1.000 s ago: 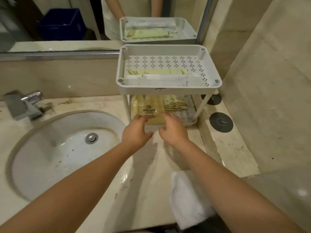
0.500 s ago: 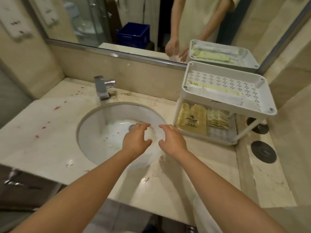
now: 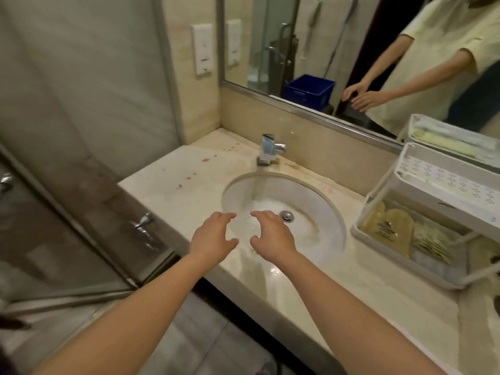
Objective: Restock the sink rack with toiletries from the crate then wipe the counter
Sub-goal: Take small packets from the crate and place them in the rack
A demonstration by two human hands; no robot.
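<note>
We hold both hands out over the near edge of the sink [image 3: 322, 212], palms down and holding nothing: our left hand [image 3: 213, 239] hangs above the front rim with its fingers loosely spread and slightly bent, and our right hand [image 3: 273, 238] floats just beside it over the basin, fingers spread the same way, its fingertips near the drain [image 3: 286, 215]. Neither hand touches the other or the desk [image 3: 167, 182]. The rack [image 3: 378, 201] stands on the desk to the right of the sink, well apart from both hands. Its perforated top shelf [image 3: 454, 185] carries a long pale packet, too blurred for us to read. In its lower tray, amber sachets [image 3: 387, 228] lie next to striped packets [image 3: 430, 243]. The faucet [image 3: 267, 150] stands behind the basin, and small red spots [image 3: 189, 177] dot the desk to its left. We see the blue crate [image 3: 309, 89] only as a reflection in the mirror [image 3: 270, 36], which also shows our two outstretched arms.
</note>
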